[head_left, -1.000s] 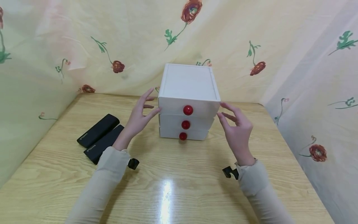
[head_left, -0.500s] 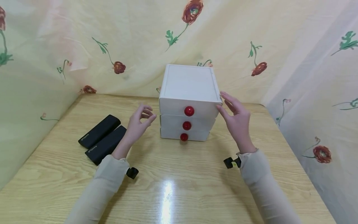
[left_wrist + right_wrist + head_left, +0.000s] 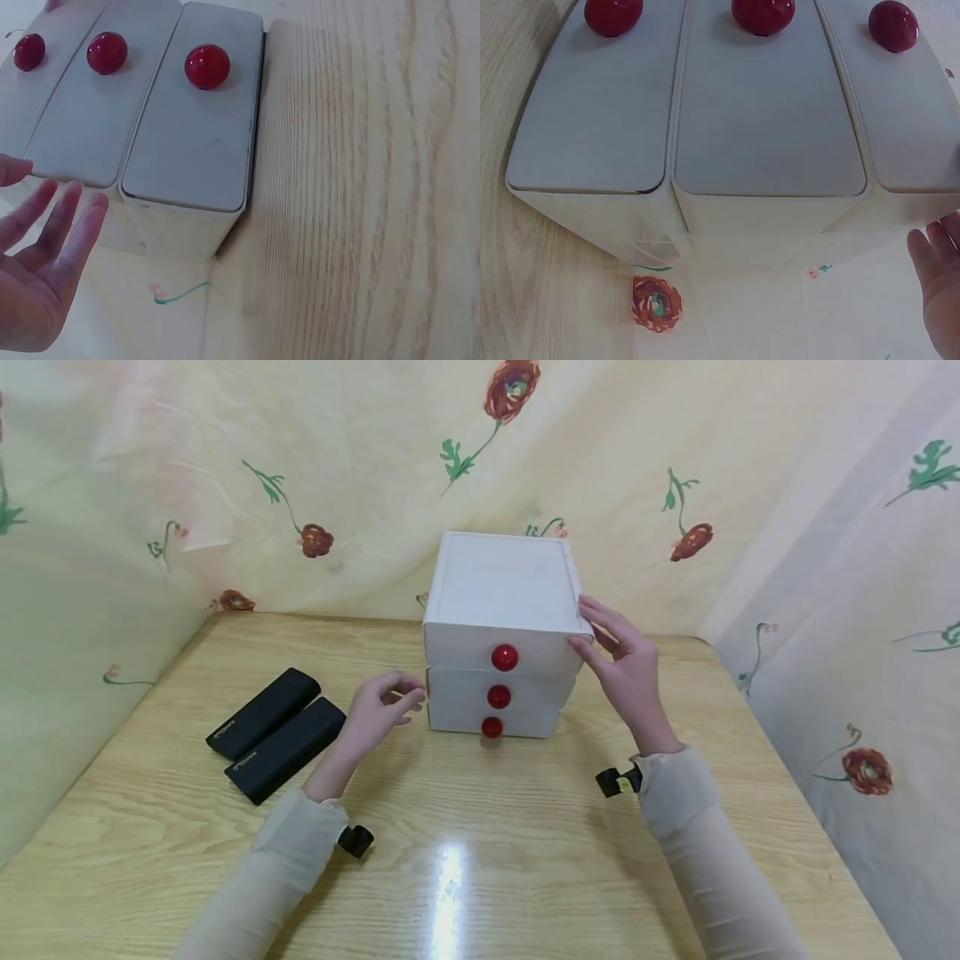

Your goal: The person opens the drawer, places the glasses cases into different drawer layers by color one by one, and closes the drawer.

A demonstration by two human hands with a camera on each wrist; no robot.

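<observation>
Drawers [image 3: 504, 628] are sitting at the frame's centre, the right hand [image 3: 627, 668] pinching their upper-right corner between thumb and fingers, probably for steadiness, while the left hand [image 3: 377, 712] is hovering just beside their left edge, fingers loosely spread, apparently bearing no load.

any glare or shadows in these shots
Head: white glare streaks the near part of the table, and both arms cast soft shadows; left wrist: faint highlights on the red knobs; right wrist: the drawer fronts look dim and greyish.
</observation>
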